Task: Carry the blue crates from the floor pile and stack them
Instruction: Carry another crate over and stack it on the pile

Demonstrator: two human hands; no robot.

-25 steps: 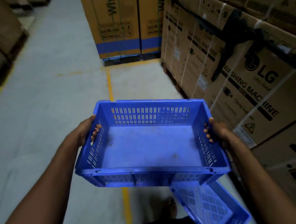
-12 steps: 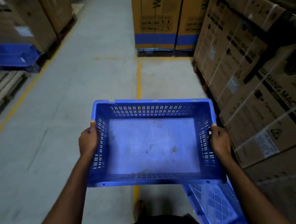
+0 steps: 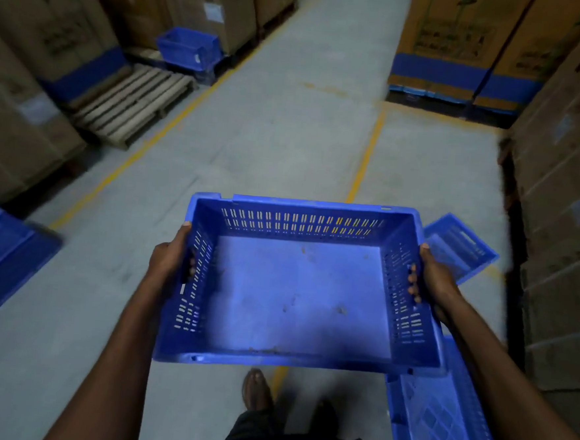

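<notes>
Above the floor [image 3: 287,133], I see the blue crate [image 3: 297,289] held between both grips: left grip [image 3: 169,259] and right grip [image 3: 435,281] curl through its side-wall handles.

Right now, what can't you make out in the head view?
Head view only:
Left crate: cut by the frame edge, blurred; stack or single unclear.
Floor crates: partly hidden under the held crate and right arm; count unclear.
Carton print: blurred, unreadable.
Far crate: too small to see contents.
</notes>
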